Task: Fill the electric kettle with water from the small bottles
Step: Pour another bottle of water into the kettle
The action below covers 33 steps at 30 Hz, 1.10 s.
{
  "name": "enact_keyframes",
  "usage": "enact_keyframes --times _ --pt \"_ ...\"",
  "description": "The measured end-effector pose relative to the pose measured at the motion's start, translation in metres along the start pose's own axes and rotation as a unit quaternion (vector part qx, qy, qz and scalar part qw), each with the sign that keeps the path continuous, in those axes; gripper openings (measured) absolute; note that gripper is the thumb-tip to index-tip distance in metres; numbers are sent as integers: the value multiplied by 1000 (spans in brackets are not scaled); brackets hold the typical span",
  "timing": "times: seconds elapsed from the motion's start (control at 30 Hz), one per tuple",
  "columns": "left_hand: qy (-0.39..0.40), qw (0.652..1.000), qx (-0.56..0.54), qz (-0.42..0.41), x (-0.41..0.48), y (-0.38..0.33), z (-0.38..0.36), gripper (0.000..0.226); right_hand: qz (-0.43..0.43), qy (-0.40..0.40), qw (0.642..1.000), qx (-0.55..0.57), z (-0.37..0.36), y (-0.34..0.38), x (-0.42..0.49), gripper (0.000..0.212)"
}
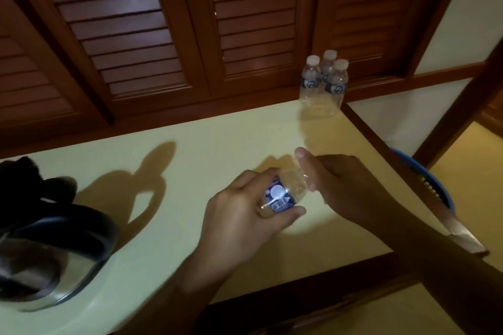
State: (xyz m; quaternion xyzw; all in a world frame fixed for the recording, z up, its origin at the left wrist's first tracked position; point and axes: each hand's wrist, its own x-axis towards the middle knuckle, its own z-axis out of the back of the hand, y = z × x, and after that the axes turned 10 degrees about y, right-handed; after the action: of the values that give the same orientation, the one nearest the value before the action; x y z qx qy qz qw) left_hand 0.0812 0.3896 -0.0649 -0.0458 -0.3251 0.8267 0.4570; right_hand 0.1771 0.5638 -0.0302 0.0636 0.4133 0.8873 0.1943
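Kettle [54, 253] at far left on desk [217, 144], cut by the frame, black lid tipped up. Left hand [245, 215] mid-desk, forearm from below, grip clamped round labelled middle of bottle [283, 193], tilted, neck toward the right. Right hand [340, 185], forearm from lower right, grip closed on bottle's neck end, thumb up, cap hidden. Three bottles [324, 81] upright, capped, touching, at desk's far right corner. Blue basket [435, 190] beyond right edge.
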Motion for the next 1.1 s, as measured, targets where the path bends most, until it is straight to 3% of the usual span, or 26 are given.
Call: enact_keyframes --times 0.07,0.17,0.27,0.33,0.5,0.7,0.87,0.93,1.1 --pt "46 991 -117 49 9 -2 1 58 13 -16 997 73 5 -15 6 51" --pt "123 949 -275 87 19 -1 3 45 77 -22 989 125 17 -40 8 33" --pt "207 935 -275 81 23 0 2 57 132 5 984 119 29 -54 -1 22" --pt "222 933 -273 76 27 1 -2 65 170 -14 980 102 34 -58 -6 25" --pt "229 938 -258 36 39 -8 -8 61 170 -62 982 57 41 -62 -11 32" --pt "206 967 -148 19 64 -1 -33 54 128 -115 974 146 33 -71 -3 32" --pt "126 969 -213 21 103 3 -61 49 34 -142 966 213 17 -98 19 30" --pt "99 972 -210 18 127 6 -76 47 -28 -128 978 165 4 -114 27 38" --pt "54 982 -173 49 189 8 -105 49 -32 -103 994 1 -10 -140 45 46"
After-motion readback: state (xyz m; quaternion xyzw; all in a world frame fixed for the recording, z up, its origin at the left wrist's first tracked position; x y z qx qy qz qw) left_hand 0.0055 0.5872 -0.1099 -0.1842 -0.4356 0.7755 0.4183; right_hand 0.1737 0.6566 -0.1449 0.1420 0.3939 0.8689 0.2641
